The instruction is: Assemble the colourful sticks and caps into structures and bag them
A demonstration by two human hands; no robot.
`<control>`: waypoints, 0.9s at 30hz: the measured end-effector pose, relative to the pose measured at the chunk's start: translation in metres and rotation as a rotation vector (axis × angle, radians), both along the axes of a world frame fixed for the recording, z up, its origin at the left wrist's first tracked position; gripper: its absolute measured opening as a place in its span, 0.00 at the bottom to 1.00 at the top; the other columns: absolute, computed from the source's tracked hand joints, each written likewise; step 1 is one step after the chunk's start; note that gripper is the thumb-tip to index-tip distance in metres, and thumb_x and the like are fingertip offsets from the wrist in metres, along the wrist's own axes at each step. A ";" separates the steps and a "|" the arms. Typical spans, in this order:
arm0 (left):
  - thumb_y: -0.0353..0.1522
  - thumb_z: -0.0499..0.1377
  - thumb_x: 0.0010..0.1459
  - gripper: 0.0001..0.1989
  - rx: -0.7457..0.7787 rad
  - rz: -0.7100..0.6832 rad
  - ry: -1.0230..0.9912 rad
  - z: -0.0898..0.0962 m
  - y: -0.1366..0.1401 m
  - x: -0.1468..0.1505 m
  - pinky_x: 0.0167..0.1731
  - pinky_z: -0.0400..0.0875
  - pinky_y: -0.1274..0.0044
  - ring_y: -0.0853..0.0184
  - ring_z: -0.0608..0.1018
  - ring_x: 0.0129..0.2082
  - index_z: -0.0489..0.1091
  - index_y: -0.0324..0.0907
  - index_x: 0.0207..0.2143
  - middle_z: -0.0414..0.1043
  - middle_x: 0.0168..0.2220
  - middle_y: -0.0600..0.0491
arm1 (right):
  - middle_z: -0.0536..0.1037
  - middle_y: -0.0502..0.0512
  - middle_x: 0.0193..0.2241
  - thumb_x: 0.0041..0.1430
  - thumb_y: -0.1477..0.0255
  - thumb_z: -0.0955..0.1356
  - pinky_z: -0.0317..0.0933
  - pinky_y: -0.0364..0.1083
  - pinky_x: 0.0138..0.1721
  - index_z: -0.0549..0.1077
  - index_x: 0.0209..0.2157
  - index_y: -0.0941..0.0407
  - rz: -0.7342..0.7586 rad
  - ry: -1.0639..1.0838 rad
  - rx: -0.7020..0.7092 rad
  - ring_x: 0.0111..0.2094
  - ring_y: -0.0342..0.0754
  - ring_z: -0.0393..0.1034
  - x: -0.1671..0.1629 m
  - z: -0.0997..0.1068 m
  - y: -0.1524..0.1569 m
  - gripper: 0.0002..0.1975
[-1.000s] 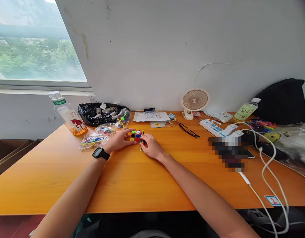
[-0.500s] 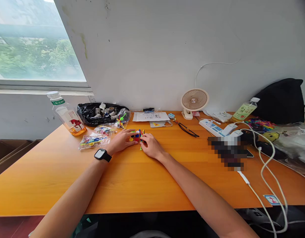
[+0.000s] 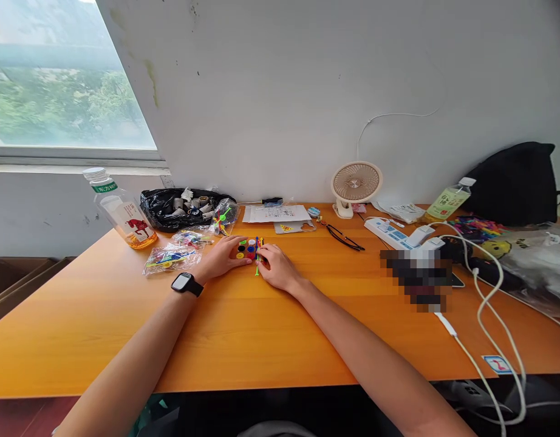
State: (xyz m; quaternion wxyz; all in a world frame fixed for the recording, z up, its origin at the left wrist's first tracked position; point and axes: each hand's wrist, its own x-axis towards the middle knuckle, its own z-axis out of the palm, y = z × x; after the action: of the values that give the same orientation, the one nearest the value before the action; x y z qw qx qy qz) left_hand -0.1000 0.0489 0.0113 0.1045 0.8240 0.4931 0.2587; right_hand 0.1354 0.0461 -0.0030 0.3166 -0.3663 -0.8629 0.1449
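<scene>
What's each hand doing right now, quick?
Left hand: open, spread beside the small colored discs.
Right hand: curled at the thin colored sticks; can't tell whether its grip is closed.

Wooden desk [image 3: 234,340] ran open btwn forearms [image 3: 353,346], also from R hand [image 3: 279,268] to power strip [image 3: 389,235], coloured discs [image 3: 251,249] plugged gap to L hand [image 3: 221,257], plastic packets [image 3: 169,258] & tea bottle [image 3: 132,221] blocked L, papers [image 3: 273,213] & desk fan [image 3: 356,182] hemmed back, white cables [image 3: 475,274] crossed R.
</scene>
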 end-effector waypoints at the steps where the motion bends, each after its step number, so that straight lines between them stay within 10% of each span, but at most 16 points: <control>1: 0.57 0.61 0.61 0.37 -0.001 0.004 0.000 0.000 0.000 0.000 0.53 0.73 0.64 0.50 0.76 0.55 0.69 0.44 0.63 0.74 0.58 0.42 | 0.77 0.60 0.47 0.66 0.76 0.69 0.65 0.51 0.54 0.77 0.46 0.57 0.007 -0.003 -0.001 0.50 0.53 0.69 0.000 0.000 0.000 0.07; 27: 0.60 0.61 0.59 0.41 0.058 0.040 0.091 -0.004 0.005 -0.010 0.62 0.65 0.58 0.48 0.70 0.63 0.66 0.47 0.66 0.67 0.65 0.43 | 0.76 0.62 0.45 0.62 0.54 0.74 0.65 0.54 0.49 0.74 0.50 0.58 0.007 -0.250 0.107 0.46 0.57 0.70 0.010 0.018 0.002 0.24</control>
State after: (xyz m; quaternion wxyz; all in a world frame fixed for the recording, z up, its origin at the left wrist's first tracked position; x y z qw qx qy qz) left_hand -0.1099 0.0541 0.0074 0.0529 0.8277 0.5057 0.2374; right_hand 0.1455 0.0481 0.0152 0.2253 -0.3611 -0.9033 0.0530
